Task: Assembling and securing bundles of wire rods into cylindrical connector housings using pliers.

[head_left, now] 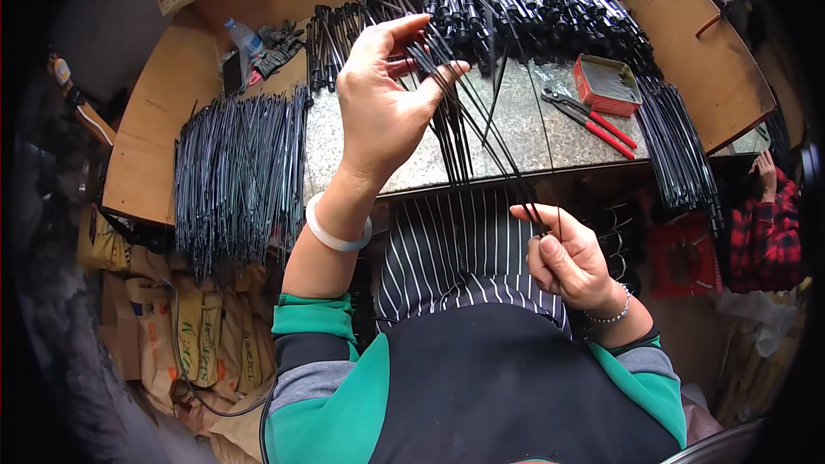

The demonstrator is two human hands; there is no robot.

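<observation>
My left hand (382, 103) is raised over the front of the table, its thumb and fingers closed round a bunch of long, thin black strips (455, 142). Their lower ends fan out and hang towards the table's edge. Lower and to the right, my right hand (571, 262) pinches the ends of a few of these strips, which run slanting between both hands. The tips inside the right fingers are hidden. Behind my left hand lies a wide heap of black strips with thicker black ends (481, 13).
Black strips (241, 176) overhang the table at left; another bundle (679, 146) overhangs at right. Red-handled pliers (593, 125) lie beside a red box (608, 86) on the speckled tabletop (524, 129). A bottle (247, 39) stands back left. Another person's hand (763, 174) shows far right.
</observation>
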